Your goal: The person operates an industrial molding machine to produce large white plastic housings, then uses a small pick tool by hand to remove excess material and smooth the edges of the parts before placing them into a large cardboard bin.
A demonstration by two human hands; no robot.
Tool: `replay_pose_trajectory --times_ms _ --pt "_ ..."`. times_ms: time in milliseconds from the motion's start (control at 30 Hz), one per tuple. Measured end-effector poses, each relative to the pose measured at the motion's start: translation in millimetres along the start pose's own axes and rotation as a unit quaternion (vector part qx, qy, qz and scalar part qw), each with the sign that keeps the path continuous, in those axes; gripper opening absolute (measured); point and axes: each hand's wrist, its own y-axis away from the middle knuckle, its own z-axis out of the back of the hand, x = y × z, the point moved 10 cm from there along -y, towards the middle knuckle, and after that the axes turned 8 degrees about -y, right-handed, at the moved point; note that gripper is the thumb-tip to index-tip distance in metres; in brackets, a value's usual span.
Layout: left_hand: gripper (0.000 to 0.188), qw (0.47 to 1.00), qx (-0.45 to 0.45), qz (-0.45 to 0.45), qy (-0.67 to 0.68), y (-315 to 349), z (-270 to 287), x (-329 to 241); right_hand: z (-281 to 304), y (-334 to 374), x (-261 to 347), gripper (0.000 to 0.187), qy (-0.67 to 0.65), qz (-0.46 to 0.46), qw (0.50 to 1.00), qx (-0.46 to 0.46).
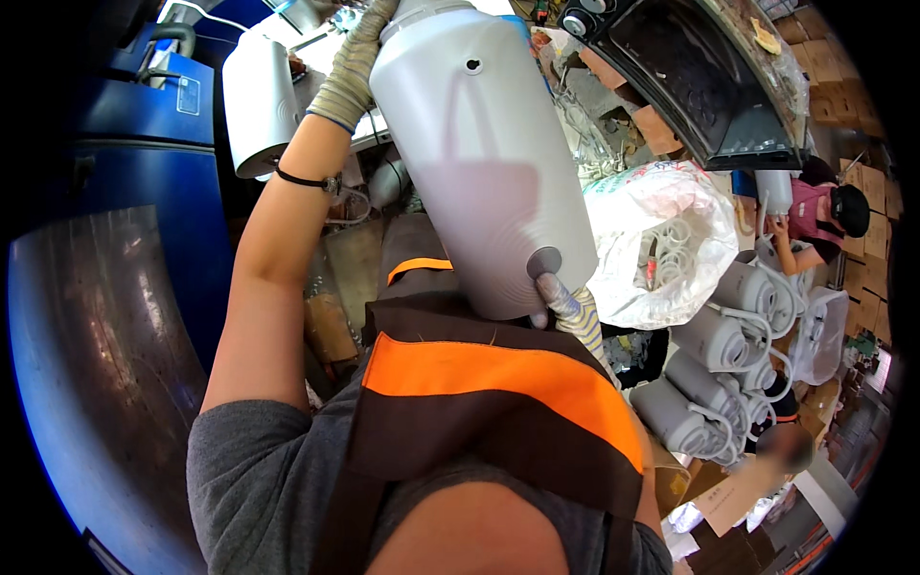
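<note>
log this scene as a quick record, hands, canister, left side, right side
canister: pale grey, tilted, in front of the body
left hand: gloved, touching its upper end
right hand: gloved, fingertips beside the disc near its lower end
left side: blue cabinet, another canister
right side: white sack with tubes inside, piled canisters
</note>
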Motion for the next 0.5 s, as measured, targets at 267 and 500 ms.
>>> replay_pose_trajectory --times_ms 267,500 --pt "0.050 0.998 -0.034 -0.019 -0.053 -7 -24 -29 15 -8 -15 0.059 -0.059 -0.112 0.992 -0.009" --pt "0.027 0.875 -0.099 -0.252 -0.402 15 -90 -66 51 -24 -27 0.042 -0.042 -0.099 0.987 -0.123"
